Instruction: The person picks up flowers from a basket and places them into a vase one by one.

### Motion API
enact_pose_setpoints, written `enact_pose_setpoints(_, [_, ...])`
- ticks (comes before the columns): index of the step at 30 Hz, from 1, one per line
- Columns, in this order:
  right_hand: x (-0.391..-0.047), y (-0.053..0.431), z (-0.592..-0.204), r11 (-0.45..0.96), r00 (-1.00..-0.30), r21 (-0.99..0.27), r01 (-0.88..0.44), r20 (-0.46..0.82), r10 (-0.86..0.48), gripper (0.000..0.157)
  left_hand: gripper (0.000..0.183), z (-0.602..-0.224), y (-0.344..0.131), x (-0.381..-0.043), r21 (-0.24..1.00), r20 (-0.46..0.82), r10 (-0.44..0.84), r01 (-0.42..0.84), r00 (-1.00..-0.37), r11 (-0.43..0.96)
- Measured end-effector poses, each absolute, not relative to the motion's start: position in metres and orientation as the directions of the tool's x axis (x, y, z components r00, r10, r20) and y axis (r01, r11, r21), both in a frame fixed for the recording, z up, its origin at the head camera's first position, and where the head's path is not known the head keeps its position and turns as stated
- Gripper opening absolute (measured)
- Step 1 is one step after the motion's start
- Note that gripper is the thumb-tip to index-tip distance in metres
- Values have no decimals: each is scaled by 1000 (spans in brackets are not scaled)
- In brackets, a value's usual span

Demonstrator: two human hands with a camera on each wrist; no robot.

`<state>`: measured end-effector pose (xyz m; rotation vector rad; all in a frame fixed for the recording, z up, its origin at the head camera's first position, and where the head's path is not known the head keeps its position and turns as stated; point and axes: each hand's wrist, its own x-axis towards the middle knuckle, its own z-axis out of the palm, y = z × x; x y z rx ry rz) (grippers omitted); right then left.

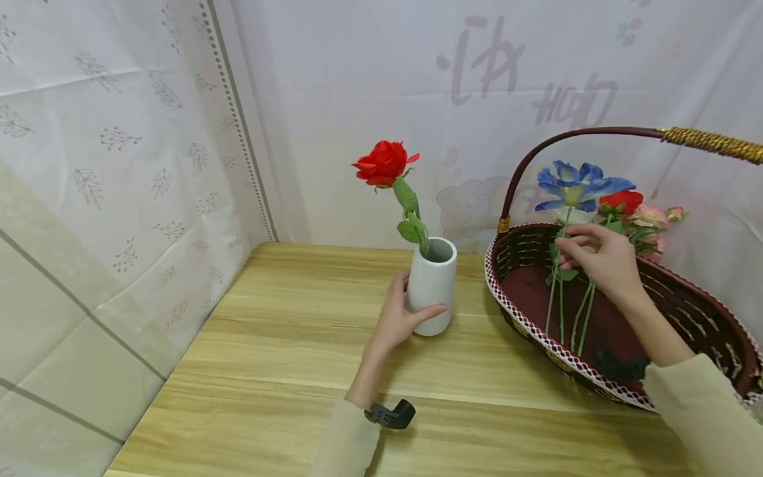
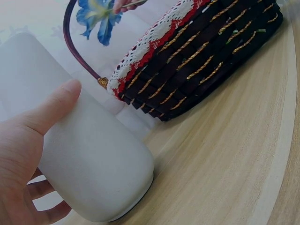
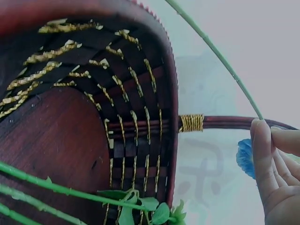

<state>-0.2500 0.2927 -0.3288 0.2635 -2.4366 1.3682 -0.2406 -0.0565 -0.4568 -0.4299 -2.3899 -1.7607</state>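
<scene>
A white vase (image 1: 430, 285) stands upright on the table, and a red rose (image 1: 384, 164) leans out of its mouth to the left. My left hand (image 1: 398, 317) grips the vase from its left side, thumb across the front; the left wrist view shows the fingers curling behind it. Over the basket (image 1: 518, 308), my right hand (image 1: 605, 262) pinches the stem of a blue flower (image 1: 575, 187) between thumb and fingertips. In the right wrist view the green stem (image 3: 213, 54) runs up from the pinch, and the blue bloom (image 3: 245, 158) is partly hidden behind the fingers.
The dark woven basket has lace trim and a tall arched handle (image 1: 572, 132). Another red rose (image 1: 622, 201) and pink flowers (image 1: 650, 218) lean at its far side, stems inside. Printed curtains (image 1: 357, 79) hang behind the wooden table (image 1: 286, 371) and at its left.
</scene>
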Motion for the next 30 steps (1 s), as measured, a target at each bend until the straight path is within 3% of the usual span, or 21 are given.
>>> enact_pose_setpoints(30, [-249,252,-312,580,-860,-657,-481,483,-167,33,93,-457,-57,-242,909,277,142,307,-950,281])
